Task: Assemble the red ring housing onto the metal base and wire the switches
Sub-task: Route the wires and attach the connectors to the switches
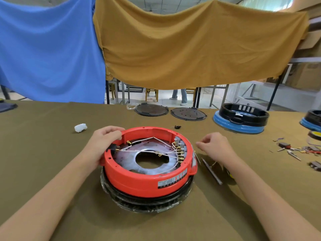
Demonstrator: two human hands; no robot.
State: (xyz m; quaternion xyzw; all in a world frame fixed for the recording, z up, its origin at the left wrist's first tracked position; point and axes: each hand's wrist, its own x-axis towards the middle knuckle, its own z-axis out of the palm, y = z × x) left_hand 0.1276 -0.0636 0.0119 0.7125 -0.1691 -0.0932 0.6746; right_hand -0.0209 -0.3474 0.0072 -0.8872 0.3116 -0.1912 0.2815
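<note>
housing: red plastic ring housing [149, 180] mid-table [52, 171], seated on round metal base plate [132, 159], black ring under it
left hand [102, 145]: fingers curled over housing's left rim, gripping it
right hand [215, 146]: just right of housing, apart from it, fingers loosely curled, holding nothing visible
wiring: white wires [147, 151] cross base to grey switch row [181, 147] on inner right wall
beside: thin metal rod [212, 171] under right wrist
</note>
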